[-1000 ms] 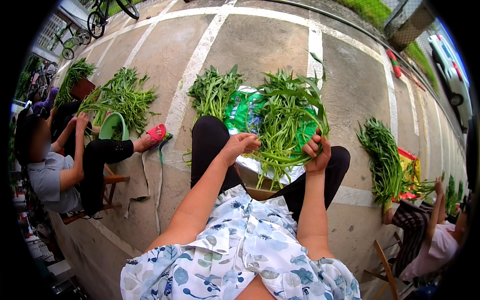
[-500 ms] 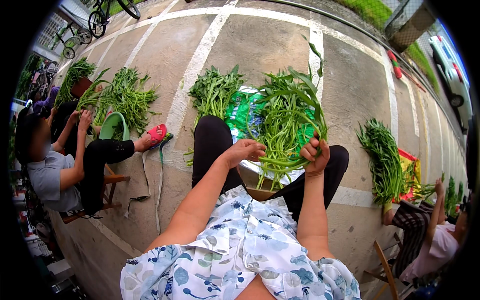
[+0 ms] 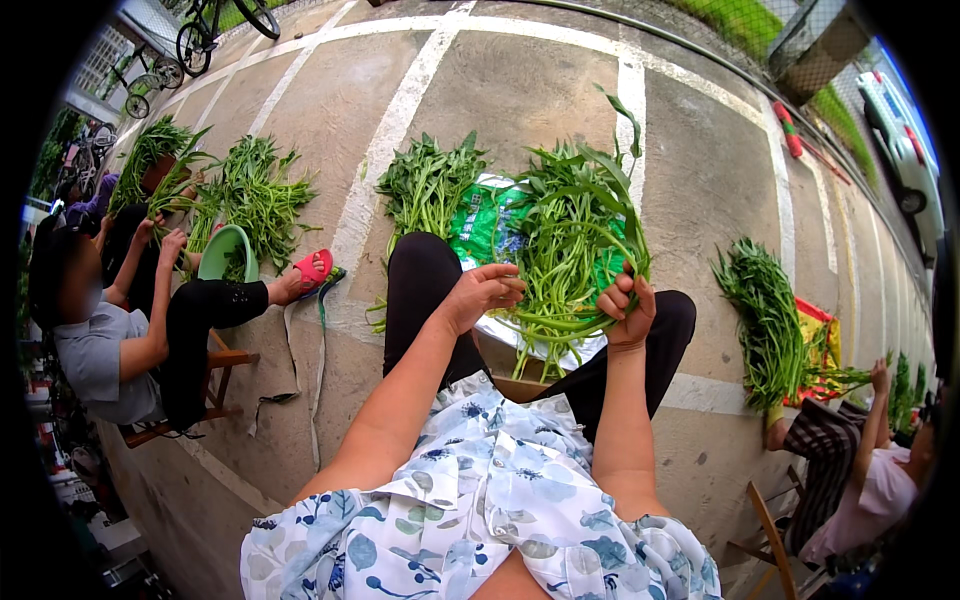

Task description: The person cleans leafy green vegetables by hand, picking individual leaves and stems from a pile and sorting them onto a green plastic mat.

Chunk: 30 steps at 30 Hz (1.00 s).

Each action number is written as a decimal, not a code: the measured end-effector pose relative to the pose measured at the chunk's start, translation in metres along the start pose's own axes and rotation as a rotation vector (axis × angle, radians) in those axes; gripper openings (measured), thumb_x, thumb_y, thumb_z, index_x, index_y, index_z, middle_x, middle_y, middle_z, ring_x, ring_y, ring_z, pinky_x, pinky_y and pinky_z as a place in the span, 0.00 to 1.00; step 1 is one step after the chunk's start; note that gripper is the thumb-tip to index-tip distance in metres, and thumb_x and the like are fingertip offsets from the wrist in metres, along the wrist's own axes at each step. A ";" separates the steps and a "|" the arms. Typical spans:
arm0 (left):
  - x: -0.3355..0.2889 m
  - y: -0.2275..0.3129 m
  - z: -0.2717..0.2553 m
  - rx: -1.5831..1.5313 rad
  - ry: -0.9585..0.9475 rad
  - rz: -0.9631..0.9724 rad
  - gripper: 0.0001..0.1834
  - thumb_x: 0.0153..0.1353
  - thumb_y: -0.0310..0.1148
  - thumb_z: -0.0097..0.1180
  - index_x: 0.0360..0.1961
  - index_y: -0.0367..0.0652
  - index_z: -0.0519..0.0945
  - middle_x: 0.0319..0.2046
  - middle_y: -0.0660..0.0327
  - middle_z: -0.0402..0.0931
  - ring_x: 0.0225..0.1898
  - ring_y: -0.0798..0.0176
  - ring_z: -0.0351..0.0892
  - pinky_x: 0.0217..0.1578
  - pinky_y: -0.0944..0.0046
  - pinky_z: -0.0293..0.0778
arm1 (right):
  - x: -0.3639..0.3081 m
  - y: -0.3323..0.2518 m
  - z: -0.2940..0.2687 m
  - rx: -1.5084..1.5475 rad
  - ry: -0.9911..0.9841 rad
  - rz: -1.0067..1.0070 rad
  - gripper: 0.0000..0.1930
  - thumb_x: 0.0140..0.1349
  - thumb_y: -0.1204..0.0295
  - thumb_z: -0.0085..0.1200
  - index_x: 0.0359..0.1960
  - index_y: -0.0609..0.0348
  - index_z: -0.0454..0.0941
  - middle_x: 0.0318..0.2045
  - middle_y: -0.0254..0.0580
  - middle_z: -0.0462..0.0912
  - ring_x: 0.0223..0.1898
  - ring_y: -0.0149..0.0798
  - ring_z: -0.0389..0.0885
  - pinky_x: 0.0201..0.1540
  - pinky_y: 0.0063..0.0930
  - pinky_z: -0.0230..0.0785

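Note:
My right hand is closed around a small bunch of long leafy green stems, which look like water spinach. Their cut ends reach left and their leaves arch up past my fingers. Close to those ends is my left hand, its fingers loosely stretched and slightly bent, nothing visible in them. Beyond my hands a large heap of the same greens lies on a green and white plastic sack. To its left rests a smaller bundle of greens.
At left a seated person handles greens beside a light green basin. Another seated person is at right, near a pile of greens and a red-yellow sack. A strap lies on the pavement.
My left hand has lifted a little and come away from the stem ends. My right hand keeps its hold on the bunch, which has dipped slightly left.

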State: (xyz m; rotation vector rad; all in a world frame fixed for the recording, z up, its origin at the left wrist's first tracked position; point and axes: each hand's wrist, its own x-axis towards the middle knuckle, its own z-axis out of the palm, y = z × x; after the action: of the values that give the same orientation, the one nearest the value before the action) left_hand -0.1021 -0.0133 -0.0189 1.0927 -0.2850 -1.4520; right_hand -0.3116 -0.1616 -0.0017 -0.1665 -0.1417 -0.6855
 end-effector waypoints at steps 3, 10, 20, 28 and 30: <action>0.000 0.002 0.002 -0.029 0.012 -0.014 0.15 0.57 0.27 0.49 0.47 0.39 0.72 0.35 0.57 0.77 0.38 0.61 0.78 0.41 0.63 0.75 | 0.000 0.000 -0.001 -0.010 -0.009 0.001 0.17 0.63 0.71 0.40 0.52 0.69 0.65 0.32 0.40 0.78 0.15 0.22 0.56 0.17 0.19 0.56; 0.002 0.000 0.001 -0.012 0.083 -0.024 0.14 0.58 0.35 0.53 0.45 0.41 0.74 0.32 0.62 0.77 0.36 0.66 0.78 0.39 0.66 0.75 | -0.002 0.002 0.000 -0.080 0.024 0.071 0.17 0.63 0.71 0.40 0.51 0.68 0.66 0.31 0.38 0.77 0.14 0.21 0.55 0.16 0.18 0.54; 0.004 -0.001 0.006 0.100 0.254 0.035 0.13 0.58 0.32 0.53 0.44 0.43 0.75 0.37 0.65 0.77 0.36 0.71 0.75 0.36 0.70 0.73 | -0.002 0.005 0.005 -0.136 0.052 0.174 0.15 0.60 0.70 0.45 0.48 0.63 0.69 0.29 0.32 0.78 0.14 0.21 0.55 0.16 0.17 0.51; 0.010 -0.009 0.005 0.203 0.228 0.011 0.12 0.59 0.33 0.51 0.44 0.42 0.75 0.38 0.65 0.77 0.36 0.72 0.75 0.38 0.69 0.72 | -0.002 0.020 0.016 -0.259 0.223 0.243 0.11 0.59 0.70 0.47 0.41 0.62 0.71 0.24 0.33 0.75 0.16 0.24 0.60 0.17 0.20 0.53; 0.007 -0.006 0.009 0.263 0.198 0.035 0.13 0.59 0.34 0.52 0.44 0.42 0.75 0.38 0.65 0.77 0.36 0.71 0.75 0.40 0.69 0.71 | 0.001 0.025 0.015 -0.405 0.303 0.257 0.09 0.59 0.70 0.48 0.36 0.62 0.72 0.22 0.34 0.73 0.17 0.26 0.63 0.18 0.21 0.54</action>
State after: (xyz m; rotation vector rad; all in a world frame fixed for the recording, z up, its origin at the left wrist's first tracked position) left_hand -0.1117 -0.0224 -0.0217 1.4266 -0.3589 -1.2877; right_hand -0.2956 -0.1401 0.0108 -0.4574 0.3083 -0.4687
